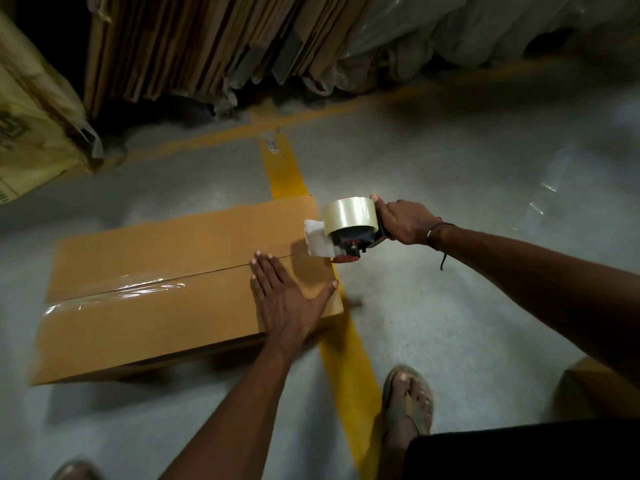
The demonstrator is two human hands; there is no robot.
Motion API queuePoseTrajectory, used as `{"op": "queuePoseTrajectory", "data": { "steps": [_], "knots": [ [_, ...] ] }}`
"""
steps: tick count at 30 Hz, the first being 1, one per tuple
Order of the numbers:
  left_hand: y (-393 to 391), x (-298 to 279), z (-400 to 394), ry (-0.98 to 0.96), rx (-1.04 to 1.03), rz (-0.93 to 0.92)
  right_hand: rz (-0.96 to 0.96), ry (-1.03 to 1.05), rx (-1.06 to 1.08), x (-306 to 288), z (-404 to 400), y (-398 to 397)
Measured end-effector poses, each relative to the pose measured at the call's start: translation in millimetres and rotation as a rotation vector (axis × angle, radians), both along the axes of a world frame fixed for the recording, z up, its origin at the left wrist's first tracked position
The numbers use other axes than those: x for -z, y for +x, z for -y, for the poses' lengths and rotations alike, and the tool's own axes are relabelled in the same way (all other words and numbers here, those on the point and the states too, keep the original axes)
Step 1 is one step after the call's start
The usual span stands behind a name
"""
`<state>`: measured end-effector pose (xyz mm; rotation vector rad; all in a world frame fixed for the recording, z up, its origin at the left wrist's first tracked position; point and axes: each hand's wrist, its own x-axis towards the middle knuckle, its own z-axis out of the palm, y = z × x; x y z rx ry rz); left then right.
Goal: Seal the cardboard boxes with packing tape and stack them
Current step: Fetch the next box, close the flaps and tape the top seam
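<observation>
At the far left of the frame a pale printed carton (31,112) leaned in the shadows, and flattened cardboard sheets (194,46) stood on edge along the top. Below them, left of centre, the cardboard box (166,289) lay on the grey floor (450,306), its two top flaps closed along a middle seam. A strip of clear tape (138,289) covered the left part of that seam; the right part was bare. The left hand (287,299) lay flat on the box's right end, fingers straight and spread, gripping nothing. A yellow floor line (287,174) ran past the box's right edge. Just right of the box, the right hand (405,221) was curled round the handle of a tape dispenser (349,226), its loose tape end hanging over the box's right edge. A sandalled foot (408,403) stood at the lower right.
</observation>
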<state>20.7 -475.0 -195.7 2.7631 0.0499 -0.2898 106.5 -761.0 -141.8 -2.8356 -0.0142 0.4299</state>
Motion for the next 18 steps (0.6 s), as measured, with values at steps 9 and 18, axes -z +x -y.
{"op": "queuePoseTrajectory", "data": {
  "steps": [9, 18],
  "knots": [
    [64, -70, 43, -0.901, -0.307, -0.313, -0.056, -0.024, -0.07, -3, -5, 17],
    [84, -69, 61, -1.272, -0.397, -0.612, -0.065, -0.005, -0.067, -1, -5, 23]
  ]
}}
